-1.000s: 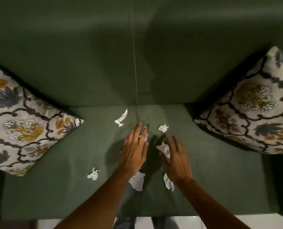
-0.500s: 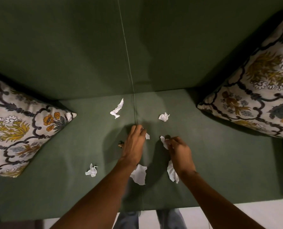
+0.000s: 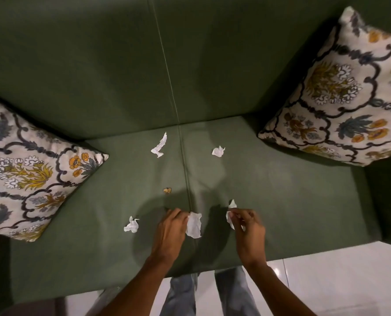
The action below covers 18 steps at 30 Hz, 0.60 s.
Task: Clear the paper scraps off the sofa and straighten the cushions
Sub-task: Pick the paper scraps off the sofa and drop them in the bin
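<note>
White paper scraps lie on the green sofa seat (image 3: 292, 192). My left hand (image 3: 170, 231) is closed on a crumpled white scrap (image 3: 194, 225) near the seat's front middle. My right hand (image 3: 249, 231) pinches a thin white scrap (image 3: 230, 215) between its fingertips. Loose scraps remain: a long one (image 3: 160, 145) and a small ball (image 3: 218, 151) near the backrest, and a crumpled one (image 3: 131, 225) left of my left hand. A tiny yellow-brown bit (image 3: 167, 190) lies by the seam. Two floral cushions lean askew, one at the left (image 3: 30, 174) and one at the right (image 3: 340, 99).
The sofa backrest (image 3: 98, 65) rises behind the seat, split by a centre seam. White floor tiles (image 3: 338, 281) and my legs in grey trousers (image 3: 183, 295) show below the seat's front edge. A dark armrest (image 3: 386, 201) bounds the right side.
Both hands pulled back toward the seat's front edge and closed. The left took hold of the larger scrap, the right gripped the thin scraps. The view shifted down.
</note>
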Available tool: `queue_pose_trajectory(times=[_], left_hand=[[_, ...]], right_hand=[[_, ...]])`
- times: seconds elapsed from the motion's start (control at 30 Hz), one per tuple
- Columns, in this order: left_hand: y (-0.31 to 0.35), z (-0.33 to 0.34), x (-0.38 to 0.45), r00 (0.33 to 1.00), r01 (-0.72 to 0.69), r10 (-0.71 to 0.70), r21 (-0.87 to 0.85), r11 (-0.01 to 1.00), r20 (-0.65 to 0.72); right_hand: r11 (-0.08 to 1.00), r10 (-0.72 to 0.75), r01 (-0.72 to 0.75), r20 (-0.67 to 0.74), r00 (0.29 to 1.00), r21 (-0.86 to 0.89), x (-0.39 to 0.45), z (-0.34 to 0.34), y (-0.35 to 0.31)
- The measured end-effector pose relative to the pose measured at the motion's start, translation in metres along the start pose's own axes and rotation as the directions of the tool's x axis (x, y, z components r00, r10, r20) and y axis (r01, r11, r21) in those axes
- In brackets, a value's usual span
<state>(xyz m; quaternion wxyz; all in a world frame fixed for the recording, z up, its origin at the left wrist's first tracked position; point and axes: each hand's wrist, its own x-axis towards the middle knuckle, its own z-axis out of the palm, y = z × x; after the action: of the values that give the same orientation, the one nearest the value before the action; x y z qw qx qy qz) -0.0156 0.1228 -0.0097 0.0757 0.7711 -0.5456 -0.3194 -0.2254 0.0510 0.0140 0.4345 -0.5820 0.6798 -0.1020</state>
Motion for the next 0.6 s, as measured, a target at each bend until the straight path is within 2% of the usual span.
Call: queue_pose_trajectory(times=[0.13, 0.2, 0.27, 0.37, 0.47, 0.6], left_hand=[[0.004, 0.016, -0.016, 1.0, -0.008, 0.007, -0.006, 1.0, -0.025], [0.009, 0.026, -0.02, 0.996, 0.066, -0.07, -0.077, 0.995, -0.057], [0.014, 0.039, -0.021, 0.985, 0.136, -0.15, -0.152, 0.979, -0.09], [0.019, 0.053, -0.019, 0.977, 0.136, -0.164, -0.198, 0.971, -0.134], [0.016, 0.059, -0.018, 0.966, 0.207, -0.241, -0.271, 0.94, -0.098], [0.013, 0.054, -0.037, 0.934, 0.254, -0.316, -0.314, 0.915, -0.165]], right_hand=[[0.999, 0.001, 0.0, 0.048, 0.999, -0.034, -0.005, 0.012, 0.01], [0.999, -0.001, 0.003, 0.046, 0.999, -0.042, -0.001, 0.016, 0.019], [0.992, -0.057, 0.064, 0.075, 0.996, -0.104, 0.009, 0.02, 0.027], [0.957, -0.159, 0.179, 0.103, 0.982, -0.227, 0.02, 0.028, 0.044], [0.971, -0.145, 0.154, 0.061, 0.988, -0.182, 0.02, 0.034, 0.059], [0.924, -0.251, 0.286, 0.162, 0.954, -0.252, 0.014, 0.038, 0.054]])
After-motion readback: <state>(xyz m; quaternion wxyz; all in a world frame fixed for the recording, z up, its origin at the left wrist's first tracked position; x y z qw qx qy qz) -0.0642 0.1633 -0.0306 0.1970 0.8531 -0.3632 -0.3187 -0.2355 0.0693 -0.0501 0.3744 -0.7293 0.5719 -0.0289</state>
